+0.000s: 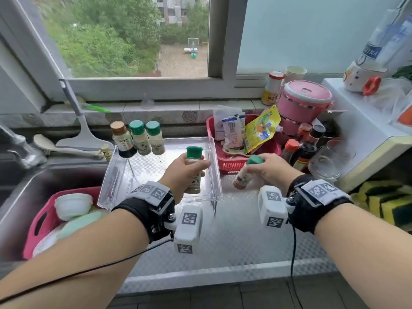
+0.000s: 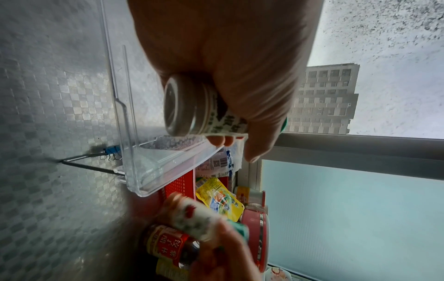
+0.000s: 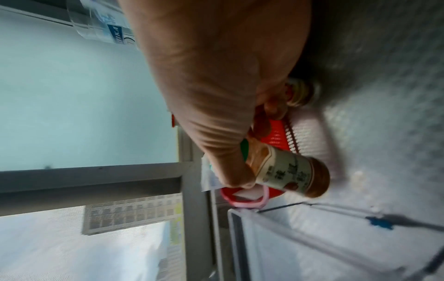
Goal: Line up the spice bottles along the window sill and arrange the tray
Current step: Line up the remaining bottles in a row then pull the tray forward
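Nearest, two spice bottles are held above the counter (image 1: 234, 237), a metal surface embossed with a checkered pattern. The left hand (image 1: 182, 172) is wrapped around a green-capped bottle (image 1: 194, 172) whose long axis stands close to upright, cap up and base down, over the near right part of the clear tray (image 1: 124, 172). In the left wrist view its round base (image 2: 179, 105) is seen facing the camera, with the fingers (image 2: 221, 140) curled under the label. The right hand (image 1: 270, 169) is closed around the cap end of a second bottle (image 1: 243, 177), which holds reddish-brown powder; this bottle is tilted, cap toward the upper right and base toward the lower left, off the counter and just right of the tray, in front of the red basket (image 1: 225, 163).

The tray is set on the counter between the sink (image 1: 26, 192) and the basket. At its far left edge three bottles (image 1: 138, 139) are lined up upright, one brown-capped and two green-capped; whether they stand inside it cannot be told.

Further back, packets are held in the basket, and dark sauce bottles (image 1: 305, 148) and a pink container (image 1: 304, 101) are crowded to the right. A pink tub of dishes (image 1: 42, 221) is seen in the sink.

Behind runs the tiled window sill (image 1: 169, 108), then the window (image 1: 133, 36), through which trees and a building are seen.
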`<act>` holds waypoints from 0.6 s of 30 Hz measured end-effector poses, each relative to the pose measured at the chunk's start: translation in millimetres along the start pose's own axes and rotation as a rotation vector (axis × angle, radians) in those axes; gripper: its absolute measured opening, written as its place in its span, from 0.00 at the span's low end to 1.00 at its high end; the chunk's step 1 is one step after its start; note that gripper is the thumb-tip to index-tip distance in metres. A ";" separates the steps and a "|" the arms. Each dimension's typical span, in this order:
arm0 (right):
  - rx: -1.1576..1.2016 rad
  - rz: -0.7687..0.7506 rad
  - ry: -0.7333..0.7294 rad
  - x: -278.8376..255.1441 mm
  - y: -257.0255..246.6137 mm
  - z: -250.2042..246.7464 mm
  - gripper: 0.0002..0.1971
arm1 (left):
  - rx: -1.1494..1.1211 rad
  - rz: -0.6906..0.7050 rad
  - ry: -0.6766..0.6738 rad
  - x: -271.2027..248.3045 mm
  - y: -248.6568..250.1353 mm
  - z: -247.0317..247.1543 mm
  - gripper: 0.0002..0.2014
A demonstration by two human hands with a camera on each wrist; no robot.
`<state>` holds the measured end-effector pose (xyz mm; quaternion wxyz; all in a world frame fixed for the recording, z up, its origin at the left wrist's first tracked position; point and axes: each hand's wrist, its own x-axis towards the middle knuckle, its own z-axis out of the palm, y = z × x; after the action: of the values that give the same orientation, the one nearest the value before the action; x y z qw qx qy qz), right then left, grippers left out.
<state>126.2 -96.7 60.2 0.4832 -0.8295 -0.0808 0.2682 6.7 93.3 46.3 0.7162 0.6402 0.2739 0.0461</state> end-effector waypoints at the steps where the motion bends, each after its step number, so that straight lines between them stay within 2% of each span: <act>1: 0.038 -0.042 -0.032 -1.5 -13.2 -0.8 0.10 | -0.014 0.002 0.005 0.7 -1.1 -1.0 0.15; 4: 0.160 -0.132 -0.119 2.2 -46.0 3.0 0.06 | -0.030 0.013 0.026 3.5 -1.4 -6.7 0.15; 8: 0.220 -0.221 -0.146 12.9 -71.8 27.1 0.15 | -0.021 0.018 0.087 9.2 4.1 -25.7 0.12; 10: 0.190 -0.241 -0.140 16.6 -79.5 43.9 0.17 | 0.002 0.027 0.131 9.6 7.9 -39.4 0.11; 14: 0.032 -0.281 -0.175 27.3 -97.9 82.7 0.18 | 0.112 0.114 0.172 11.2 22.9 -74.1 0.19; 18: -0.089 -0.343 -0.135 43.1 -117.0 120.9 0.19 | 0.105 0.238 0.158 13.0 44.4 -102.5 0.17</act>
<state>113.9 72.7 96.2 0.4781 -0.8042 -0.2651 0.2334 -15.9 198.0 80.7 0.6475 0.6991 0.2536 0.1665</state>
